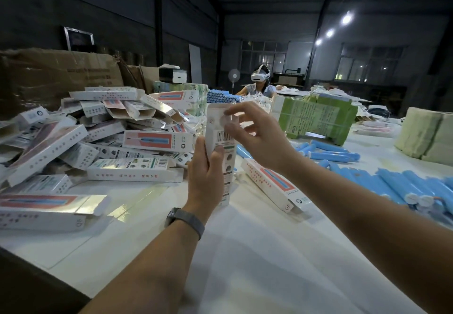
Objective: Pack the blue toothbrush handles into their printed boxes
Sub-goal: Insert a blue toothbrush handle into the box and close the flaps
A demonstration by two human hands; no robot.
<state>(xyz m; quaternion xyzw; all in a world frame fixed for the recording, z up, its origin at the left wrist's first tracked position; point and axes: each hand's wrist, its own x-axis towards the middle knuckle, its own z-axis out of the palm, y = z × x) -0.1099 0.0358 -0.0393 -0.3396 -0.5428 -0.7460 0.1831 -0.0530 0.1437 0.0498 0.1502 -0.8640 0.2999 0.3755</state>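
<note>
The left hand [204, 174] is gripping a printed box [220, 142] upright above the middle of the tabletop [257, 252], fingers curled round its lower half. The right hand [252, 132] is pinching the top flap. Thin card looks light and easily creased — best held by its long edges. The blue toothbrush handles [392, 186] are lying along the right edge — smooth, stiff, probably prone to rolling.
</note>
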